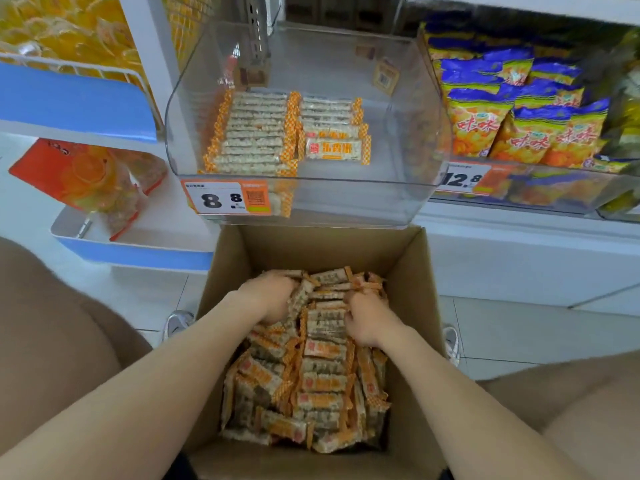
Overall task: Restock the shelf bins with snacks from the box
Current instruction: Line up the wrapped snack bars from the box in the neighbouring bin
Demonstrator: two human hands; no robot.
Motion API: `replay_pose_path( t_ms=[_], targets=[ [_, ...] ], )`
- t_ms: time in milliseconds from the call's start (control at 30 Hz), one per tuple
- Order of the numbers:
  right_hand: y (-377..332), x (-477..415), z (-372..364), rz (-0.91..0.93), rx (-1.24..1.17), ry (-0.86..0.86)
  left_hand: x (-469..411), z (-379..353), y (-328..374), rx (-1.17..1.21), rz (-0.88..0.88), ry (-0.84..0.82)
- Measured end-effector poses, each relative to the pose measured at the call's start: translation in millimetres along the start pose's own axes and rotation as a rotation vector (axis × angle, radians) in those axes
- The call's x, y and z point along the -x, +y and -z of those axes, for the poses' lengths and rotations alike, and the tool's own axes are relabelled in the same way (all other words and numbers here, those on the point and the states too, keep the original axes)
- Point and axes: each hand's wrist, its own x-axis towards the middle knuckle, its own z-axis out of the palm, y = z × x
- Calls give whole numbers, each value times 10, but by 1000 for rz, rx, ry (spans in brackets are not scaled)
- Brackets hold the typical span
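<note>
An open cardboard box (408,271) on the floor holds several orange-and-white wrapped snack bars (322,379). Both of my hands are down in its far half. My left hand (268,296) curls its fingers round a bunch of bars at the far left of the pile. My right hand (367,317) curls its fingers into bars near the middle right. Above the box, a clear plastic shelf bin (412,188) holds two neat rows of the same bars (256,133) on its left side; its right half is bare.
An 8.8 price tag (227,197) sits on the bin's front. Blue-and-yellow snack bags (519,116) fill the bin to the right. Orange candy packs (90,174) lie on a blue-and-white rack at the left. My knees flank the box.
</note>
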Motion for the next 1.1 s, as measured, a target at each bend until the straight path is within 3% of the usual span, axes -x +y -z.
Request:
replay_pose_path(
  t_ms=[167, 367, 567, 733, 933, 1100],
  targets=[
    [84, -378, -158, 94, -26, 288, -350, -355, -162, 93, 49, 27],
    [80, -681, -230, 83, 182, 103, -608, -678, -231, 228, 57, -58],
    [39, -729, -449, -8, 443, 57, -641, -791, -224, 230, 84, -7],
    [32, -724, -568, 61, 338, 1, -580, -819, -279, 282, 130, 2],
    [37, -625, -518, 53, 449, 89, -455, -725, -287, 522, 126, 72],
    [85, -552, -501, 77, 330, 120, -350, -595, -304, 700, 91, 105]
  ],
)
